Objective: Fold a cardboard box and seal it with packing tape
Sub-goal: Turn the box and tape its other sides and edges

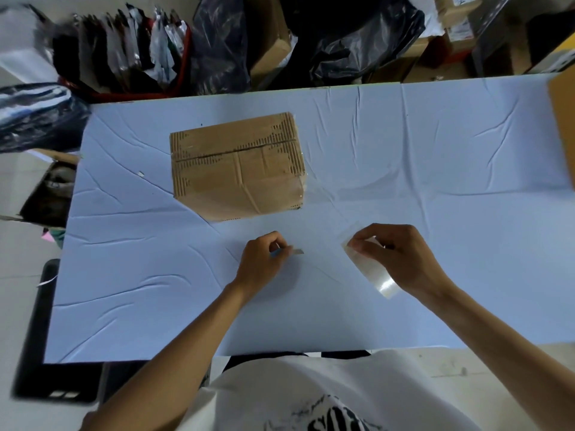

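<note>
Gripping packing tape roll (370,270) with right hand (401,259); pinching small cutter (295,251) with left hand (263,262). Locating closed cardboard box (238,166) on table (435,150) beyond both, long axis left-right, leftward of roll, nearer left hand.

The bench (435,144) is covered with a creased pale blue sheet, and a small white scrap (140,173) lies on it near the left edge. Beyond its far edge stand a red crate (130,95) packed with upright packets (124,42), black plastic bags (357,42), and brown cartons (270,48) between and behind them. On the floor to the left are a dark striped bag (34,113), an open carton (51,188) with dark contents, and a black crate (37,337) close against the bench's near corner.
</note>
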Available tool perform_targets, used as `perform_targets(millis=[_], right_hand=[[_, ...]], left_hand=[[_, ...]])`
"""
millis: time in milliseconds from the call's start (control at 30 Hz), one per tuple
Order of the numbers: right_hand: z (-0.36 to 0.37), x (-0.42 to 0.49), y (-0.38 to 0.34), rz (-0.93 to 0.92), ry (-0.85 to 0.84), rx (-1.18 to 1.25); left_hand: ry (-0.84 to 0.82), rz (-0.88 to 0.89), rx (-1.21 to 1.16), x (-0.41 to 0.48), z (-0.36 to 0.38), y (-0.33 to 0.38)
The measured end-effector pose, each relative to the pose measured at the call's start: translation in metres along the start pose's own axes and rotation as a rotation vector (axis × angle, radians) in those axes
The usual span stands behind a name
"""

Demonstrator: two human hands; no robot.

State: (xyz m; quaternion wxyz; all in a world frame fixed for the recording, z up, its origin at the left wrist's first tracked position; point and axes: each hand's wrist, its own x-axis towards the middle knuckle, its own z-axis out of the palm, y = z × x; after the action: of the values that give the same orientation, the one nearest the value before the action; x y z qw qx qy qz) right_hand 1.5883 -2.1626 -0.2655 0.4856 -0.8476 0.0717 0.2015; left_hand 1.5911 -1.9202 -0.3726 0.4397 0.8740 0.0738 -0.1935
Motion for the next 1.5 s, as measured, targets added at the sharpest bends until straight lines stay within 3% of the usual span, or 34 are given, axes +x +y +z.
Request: perform_targets(millis=[167, 267, 367, 500, 733, 833, 900, 1033, 1167, 1333, 1500], right_hand=[[0.001, 0.002, -0.001, -0.048, 0.003, -0.082], [0.008, 0.002, 0.003, -0.129, 0.006, -0.336], [0.023, 0.007, 0.011, -0.325, 0.025, -0.707], [0.029, 0.019, 0.019, -0.397, -0.003, -0.823], [0.032, 0.038, 0.039, -0.393, -0.27, -1.118], [0.031, 0.04, 0.048, -0.379, -0.463, -1.111], [0.029, 0.038, 0.048, -0.303, -0.566, -0.969], [0.026, 0.04, 0.045, -0.258, -0.418, -0.853], [0.016, 0.042, 0.05, -0.342, -0.334, -1.021], [0.024, 0.04, 0.043, -0.283, -0.064, -0.828], [0.039, 0.048, 0.029, -0.296, -0.066, -0.842]], left_hand=[[0.045, -0.044, 0.171, 0.004, 0.01, -0.007], [0.079, -0.009, 0.301, 0.005, 0.012, -0.007], [0.092, -0.008, 0.356, 0.005, 0.009, -0.008], [0.086, 0.0, 0.407, 0.007, 0.005, -0.008], [0.063, 0.034, 0.419, 0.006, 0.0, -0.009], [0.032, 0.027, 0.423, 0.008, -0.001, -0.008], [0.024, 0.022, 0.422, 0.009, -0.002, -0.008], [0.009, 0.03, 0.422, 0.01, -0.002, -0.009], [0.024, 0.023, 0.432, 0.011, -0.002, -0.011], [0.024, 0.024, 0.454, 0.013, -0.002, -0.013], [0.004, 0.036, 0.462, 0.013, -0.006, -0.012]])
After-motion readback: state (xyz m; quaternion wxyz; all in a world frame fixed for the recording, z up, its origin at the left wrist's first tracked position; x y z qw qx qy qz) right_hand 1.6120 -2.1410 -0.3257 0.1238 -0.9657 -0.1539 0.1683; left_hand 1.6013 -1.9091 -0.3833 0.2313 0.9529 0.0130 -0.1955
